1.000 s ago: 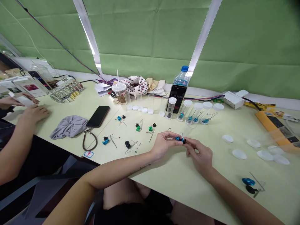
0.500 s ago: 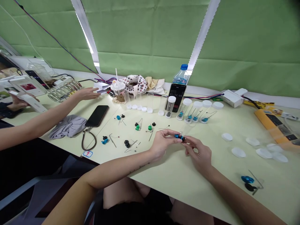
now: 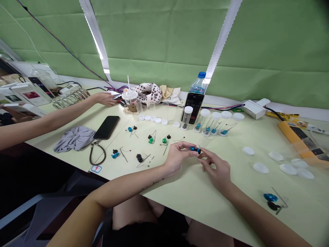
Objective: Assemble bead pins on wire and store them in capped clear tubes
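Faces green panels (image 3: pixel 164 41) across a pale cream tabletop (image 3: pixel 200 202). Pinches a small blue-and-black fitting (image 3: pixel 195 149) between left hand (image 3: pixel 176 160) thumb and fingers, above the tabletop, in front of the capped tubes. Brings right hand (image 3: pixel 218 169) fingertips together at the fitting's near end, beside a tiny silvery piece; cannot tell the exact grip there, for the smallness of the parts.

Beyond, shows a phone with a timer (image 3: pixel 194 107) leaning near a blue-capped bottle (image 3: pixel 199 85), next to white-capped clear tubes (image 3: pixel 224 124), several with blue parts inside. Leftward, has green fittings (image 3: pixel 151 140), hex keys (image 3: pixel 124 155), a dark phone (image 3: pixel 106 127) and a grey scrunchie (image 3: pixel 74 138) laid out, with a co-worker's arm (image 3: pixel 59 115) stretched towards white paper (image 3: pixel 115 93). Rightward, holds translucent white discs (image 3: pixel 260 168), a loose blue fitting (image 3: pixel 270 197) and a yellow-cased device (image 3: pixel 299 140).
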`<state>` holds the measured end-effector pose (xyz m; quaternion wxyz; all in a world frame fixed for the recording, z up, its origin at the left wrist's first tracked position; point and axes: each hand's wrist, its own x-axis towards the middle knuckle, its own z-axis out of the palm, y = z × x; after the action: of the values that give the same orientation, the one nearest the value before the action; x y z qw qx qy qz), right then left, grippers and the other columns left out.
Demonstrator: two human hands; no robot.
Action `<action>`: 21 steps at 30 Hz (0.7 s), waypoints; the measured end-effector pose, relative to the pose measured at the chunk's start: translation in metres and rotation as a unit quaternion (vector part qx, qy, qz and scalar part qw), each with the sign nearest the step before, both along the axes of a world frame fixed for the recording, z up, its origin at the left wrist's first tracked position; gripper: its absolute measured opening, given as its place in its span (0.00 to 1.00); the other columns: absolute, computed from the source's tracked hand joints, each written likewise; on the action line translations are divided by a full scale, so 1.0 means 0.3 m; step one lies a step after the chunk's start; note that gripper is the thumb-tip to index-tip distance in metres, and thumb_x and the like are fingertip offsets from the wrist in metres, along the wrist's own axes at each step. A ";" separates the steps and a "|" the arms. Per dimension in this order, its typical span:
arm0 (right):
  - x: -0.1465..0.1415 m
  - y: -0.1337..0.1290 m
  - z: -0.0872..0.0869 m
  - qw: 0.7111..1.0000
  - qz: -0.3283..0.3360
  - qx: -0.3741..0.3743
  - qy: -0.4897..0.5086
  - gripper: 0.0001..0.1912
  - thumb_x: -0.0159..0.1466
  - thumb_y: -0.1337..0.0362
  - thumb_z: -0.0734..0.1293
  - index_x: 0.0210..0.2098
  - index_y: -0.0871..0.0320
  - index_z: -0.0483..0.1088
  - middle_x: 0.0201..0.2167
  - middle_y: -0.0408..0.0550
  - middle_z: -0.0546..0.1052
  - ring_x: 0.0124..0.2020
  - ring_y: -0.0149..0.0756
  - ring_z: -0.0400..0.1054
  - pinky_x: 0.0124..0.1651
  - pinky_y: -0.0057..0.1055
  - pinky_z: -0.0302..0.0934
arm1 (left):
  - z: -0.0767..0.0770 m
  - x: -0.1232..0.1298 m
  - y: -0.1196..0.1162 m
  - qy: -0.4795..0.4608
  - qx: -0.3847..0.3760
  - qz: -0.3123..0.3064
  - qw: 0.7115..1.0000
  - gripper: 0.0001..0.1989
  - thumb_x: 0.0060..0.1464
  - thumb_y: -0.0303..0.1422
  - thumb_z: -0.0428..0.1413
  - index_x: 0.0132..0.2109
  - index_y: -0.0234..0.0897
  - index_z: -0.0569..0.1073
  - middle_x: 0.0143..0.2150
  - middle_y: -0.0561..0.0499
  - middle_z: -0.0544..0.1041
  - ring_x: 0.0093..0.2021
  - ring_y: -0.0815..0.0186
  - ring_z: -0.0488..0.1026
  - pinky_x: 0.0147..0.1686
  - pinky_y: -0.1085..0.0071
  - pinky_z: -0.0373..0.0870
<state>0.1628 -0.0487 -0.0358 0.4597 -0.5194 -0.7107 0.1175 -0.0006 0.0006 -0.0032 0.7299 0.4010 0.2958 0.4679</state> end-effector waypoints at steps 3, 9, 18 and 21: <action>0.004 0.001 0.004 1.000 0.011 -0.002 -0.012 0.15 0.65 0.61 0.59 0.50 0.55 0.66 0.33 0.46 0.76 0.18 0.25 0.66 0.23 0.25 0.64 | 0.001 0.001 0.000 0.000 -0.014 -0.004 1.000 0.16 0.34 0.30 0.67 0.34 0.30 0.76 0.34 0.45 0.78 0.35 0.64 0.75 0.45 0.61 0.68; 0.005 -0.006 0.006 0.999 0.009 -0.015 -0.028 0.20 0.65 0.59 0.58 0.56 0.55 0.60 0.38 0.47 0.75 0.20 0.25 0.66 0.26 0.25 0.66 | 0.003 0.000 0.005 0.004 -0.015 0.009 1.000 0.17 0.34 0.30 0.67 0.35 0.31 0.76 0.34 0.45 0.78 0.35 0.64 0.75 0.45 0.62 0.69; -0.008 -0.004 -0.001 0.999 -0.015 -0.030 -0.012 0.19 0.64 0.59 0.60 0.54 0.55 0.59 0.36 0.46 0.75 0.19 0.25 0.66 0.24 0.25 0.64 | 0.004 -0.002 0.005 0.007 0.000 -0.008 1.000 0.17 0.34 0.29 0.67 0.36 0.30 0.75 0.35 0.45 0.78 0.36 0.64 0.75 0.44 0.63 0.69; -0.007 0.001 -0.008 0.999 -0.029 -0.013 -0.039 0.14 0.64 0.60 0.60 0.49 0.54 0.63 0.34 0.45 0.76 0.19 0.26 0.66 0.24 0.25 0.64 | 0.001 -0.001 -0.004 0.015 0.008 -0.037 0.999 0.18 0.33 0.29 0.68 0.35 0.30 0.76 0.34 0.44 0.78 0.35 0.63 0.75 0.43 0.62 0.70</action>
<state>0.1608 -0.0483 -0.0382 0.4281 -0.5501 -0.7109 0.0935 -0.0009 -0.0007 -0.0029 0.7389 0.4247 0.2877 0.4369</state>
